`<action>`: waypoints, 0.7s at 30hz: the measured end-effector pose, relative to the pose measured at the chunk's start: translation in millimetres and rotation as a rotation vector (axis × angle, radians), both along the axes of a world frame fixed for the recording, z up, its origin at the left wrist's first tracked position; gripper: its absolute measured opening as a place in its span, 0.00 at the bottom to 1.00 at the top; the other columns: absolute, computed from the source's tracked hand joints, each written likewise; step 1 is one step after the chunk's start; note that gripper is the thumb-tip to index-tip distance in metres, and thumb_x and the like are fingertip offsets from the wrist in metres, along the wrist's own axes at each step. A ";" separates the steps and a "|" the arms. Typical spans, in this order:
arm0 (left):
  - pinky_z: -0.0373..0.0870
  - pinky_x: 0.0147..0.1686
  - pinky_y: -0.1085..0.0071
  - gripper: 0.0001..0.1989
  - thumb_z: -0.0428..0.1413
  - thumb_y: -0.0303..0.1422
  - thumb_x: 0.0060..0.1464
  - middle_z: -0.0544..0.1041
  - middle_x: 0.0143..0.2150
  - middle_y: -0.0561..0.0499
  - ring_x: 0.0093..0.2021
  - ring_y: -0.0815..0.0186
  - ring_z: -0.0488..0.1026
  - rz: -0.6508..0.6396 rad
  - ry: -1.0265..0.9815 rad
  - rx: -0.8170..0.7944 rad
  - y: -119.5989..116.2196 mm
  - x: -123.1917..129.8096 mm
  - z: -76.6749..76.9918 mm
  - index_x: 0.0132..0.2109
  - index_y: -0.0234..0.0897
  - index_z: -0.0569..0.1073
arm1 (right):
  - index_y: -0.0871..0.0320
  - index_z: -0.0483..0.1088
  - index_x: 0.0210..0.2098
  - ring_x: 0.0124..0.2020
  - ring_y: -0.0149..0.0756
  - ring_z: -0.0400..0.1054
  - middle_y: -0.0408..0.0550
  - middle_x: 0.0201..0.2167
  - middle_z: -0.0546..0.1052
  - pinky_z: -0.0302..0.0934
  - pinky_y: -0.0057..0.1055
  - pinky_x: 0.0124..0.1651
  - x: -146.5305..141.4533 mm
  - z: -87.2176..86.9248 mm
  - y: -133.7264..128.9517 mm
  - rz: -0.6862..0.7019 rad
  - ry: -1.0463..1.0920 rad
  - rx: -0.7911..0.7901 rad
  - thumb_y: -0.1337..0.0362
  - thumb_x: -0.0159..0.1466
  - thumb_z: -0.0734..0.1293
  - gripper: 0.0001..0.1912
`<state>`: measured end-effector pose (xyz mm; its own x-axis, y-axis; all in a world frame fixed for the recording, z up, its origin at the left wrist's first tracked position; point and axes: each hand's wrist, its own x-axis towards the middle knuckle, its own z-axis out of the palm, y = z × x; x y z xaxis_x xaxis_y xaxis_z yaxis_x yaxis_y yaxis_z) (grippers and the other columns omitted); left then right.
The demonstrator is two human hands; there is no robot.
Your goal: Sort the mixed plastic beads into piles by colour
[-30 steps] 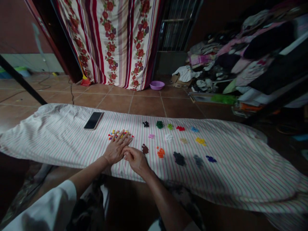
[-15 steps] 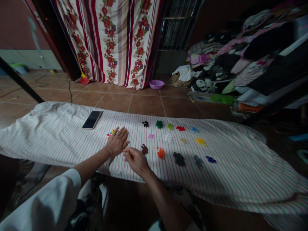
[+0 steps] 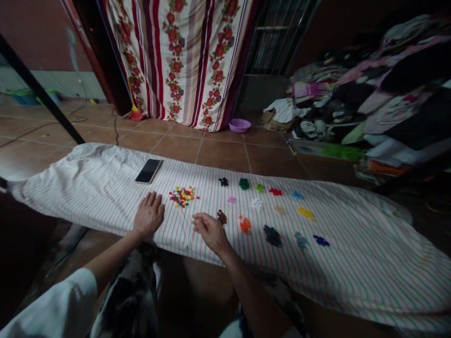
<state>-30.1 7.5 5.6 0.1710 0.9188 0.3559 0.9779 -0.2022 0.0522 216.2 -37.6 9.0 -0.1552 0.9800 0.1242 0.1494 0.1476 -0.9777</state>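
My left hand [image 3: 148,214] lies flat on the striped cloth [image 3: 338,253], fingers stretched out, just left of a mixed pile of small coloured pieces [image 3: 182,196]. My right hand [image 3: 210,232] hovers low over the cloth, below and right of that pile. Its thumb and fingers are pinched together, and whatever may be between them is too small to see. Near its knuckles sits a little heap of brown pieces [image 3: 221,217]. Orange pieces [image 3: 244,224] and dark grey pieces [image 3: 272,235] lie farther right.
More single-colour heaps spread right, among them dark green [image 3: 244,183], red [image 3: 275,192], yellow [image 3: 306,213] and dark blue [image 3: 321,240]. A phone [image 3: 149,171] rests at the far left. Beyond the cloth are a purple basin [image 3: 240,125], a floral curtain [image 3: 190,61] and piled clothes [image 3: 334,94].
My left hand has slid left off the mixed pile, which now shows in full. My right hand stays pinched beside the brown heap. The whole view has shifted slightly.
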 end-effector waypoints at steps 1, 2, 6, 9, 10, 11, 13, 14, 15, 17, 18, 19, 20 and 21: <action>0.57 0.62 0.49 0.25 0.39 0.37 0.62 0.65 0.63 0.33 0.66 0.49 0.58 0.056 0.007 -0.014 -1.1 2.8 1.0 0.59 0.28 0.66 | 0.58 0.73 0.40 0.29 0.33 0.76 0.47 0.31 0.79 0.71 0.30 0.34 0.1 -0.3 -0.7 0.003 -0.002 0.001 0.59 0.63 0.62 0.12; 0.57 0.62 0.50 0.25 0.39 0.37 0.62 0.65 0.63 0.33 0.66 0.49 0.59 0.087 0.008 -0.021 -2.0 6.0 2.4 0.59 0.28 0.66 | 0.57 0.73 0.40 0.29 0.33 0.76 0.47 0.31 0.79 0.71 0.30 0.34 0.1 -1.0 -1.3 0.004 -0.008 0.003 0.59 0.63 0.62 0.12; 0.55 0.63 0.53 0.25 0.40 0.36 0.61 0.66 0.63 0.35 0.66 0.50 0.59 0.106 -0.012 -0.034 -3.8 13.9 8.3 0.59 0.28 0.67 | 0.57 0.73 0.41 0.29 0.34 0.75 0.47 0.32 0.79 0.72 0.32 0.35 -0.5 -6.2 -2.1 -0.026 -0.043 0.031 0.58 0.63 0.63 0.12; 0.55 0.63 0.53 0.25 0.41 0.36 0.61 0.66 0.63 0.36 0.65 0.51 0.60 0.113 -0.038 -0.031 -4.2 13.6 9.3 0.59 0.29 0.67 | 0.57 0.73 0.41 0.29 0.35 0.75 0.48 0.31 0.79 0.73 0.32 0.34 -2.4 -10.4 -0.2 -0.079 -0.048 0.033 0.58 0.64 0.62 0.13; 0.55 0.63 0.53 0.24 0.41 0.35 0.61 0.67 0.63 0.36 0.65 0.51 0.60 0.113 -0.048 -0.026 -4.4 13.2 9.1 0.59 0.29 0.67 | 0.57 0.73 0.41 0.29 0.35 0.75 0.49 0.31 0.79 0.73 0.32 0.33 -3.4 -11.5 0.7 -0.100 -0.050 0.029 0.57 0.63 0.62 0.13; 0.55 0.63 0.53 0.24 0.42 0.35 0.60 0.67 0.62 0.36 0.65 0.51 0.60 0.111 -0.058 -0.021 -4.6 12.8 8.8 0.58 0.29 0.68 | 0.57 0.73 0.42 0.29 0.35 0.75 0.49 0.31 0.79 0.73 0.31 0.32 -4.6 -12.4 1.7 -0.119 -0.055 0.026 0.57 0.63 0.62 0.14; 0.55 0.63 0.53 0.23 0.42 0.34 0.60 0.68 0.62 0.36 0.65 0.51 0.60 0.109 -0.074 -0.007 -5.0 12.5 8.5 0.57 0.29 0.69 | 0.57 0.73 0.43 0.30 0.35 0.75 0.50 0.33 0.78 0.72 0.30 0.29 -7.4 -13.6 3.8 -0.159 -0.074 0.021 0.58 0.62 0.62 0.14; 0.55 0.63 0.53 0.23 0.42 0.34 0.60 0.68 0.62 0.36 0.65 0.50 0.60 0.107 -0.081 -0.001 -5.3 12.5 8.4 0.57 0.29 0.69 | 0.57 0.73 0.44 0.30 0.36 0.75 0.50 0.34 0.78 0.72 0.29 0.27 -8.9 -13.8 5.1 -0.181 -0.086 0.019 0.58 0.62 0.62 0.15; 0.55 0.63 0.53 0.22 0.42 0.34 0.60 0.68 0.61 0.36 0.65 0.50 0.60 0.103 -0.086 0.004 -5.5 12.6 8.5 0.56 0.29 0.70 | 0.57 0.72 0.45 0.31 0.36 0.75 0.51 0.36 0.77 0.71 0.28 0.25 -10.4 -13.7 6.6 -0.201 -0.101 0.015 0.58 0.62 0.62 0.16; 0.55 0.63 0.54 0.22 0.43 0.34 0.60 0.69 0.61 0.35 0.64 0.50 0.61 0.094 -0.096 0.012 -6.0 12.9 8.9 0.56 0.28 0.70 | 0.57 0.71 0.48 0.31 0.36 0.74 0.51 0.38 0.75 0.69 0.27 0.22 -13.1 -12.4 11.2 -0.242 -0.144 0.011 0.58 0.62 0.60 0.18; 0.55 0.62 0.54 0.22 0.43 0.33 0.60 0.69 0.60 0.35 0.64 0.50 0.61 0.091 -0.099 0.015 -6.1 12.9 9.1 0.55 0.28 0.70 | 0.57 0.71 0.49 0.31 0.36 0.73 0.52 0.39 0.74 0.69 0.27 0.21 -14.3 -11.0 14.3 -0.255 -0.178 0.018 0.59 0.62 0.59 0.19; 0.56 0.62 0.54 0.22 0.43 0.33 0.60 0.69 0.60 0.35 0.64 0.50 0.61 0.088 -0.103 0.019 -6.3 12.9 9.2 0.55 0.28 0.70 | 0.57 0.70 0.50 0.31 0.35 0.72 0.52 0.40 0.74 0.68 0.28 0.22 -15.4 -9.2 18.0 -0.264 -0.222 0.033 0.60 0.62 0.59 0.19; 0.56 0.62 0.54 0.22 0.43 0.33 0.60 0.69 0.60 0.35 0.64 0.50 0.61 0.088 -0.107 0.024 -6.3 12.9 9.2 0.55 0.28 0.70 | 0.57 0.70 0.51 0.32 0.35 0.72 0.51 0.40 0.73 0.69 0.29 0.24 -16.5 -6.8 22.2 -0.271 -0.276 0.057 0.62 0.62 0.58 0.20; 0.55 0.62 0.53 0.22 0.43 0.33 0.60 0.69 0.60 0.35 0.64 0.49 0.61 0.088 -0.112 0.029 -6.4 12.8 9.2 0.55 0.28 0.70 | 0.57 0.70 0.51 0.32 0.35 0.71 0.51 0.40 0.73 0.70 0.30 0.28 -17.6 -4.0 26.9 -0.278 -0.338 0.088 0.64 0.62 0.58 0.20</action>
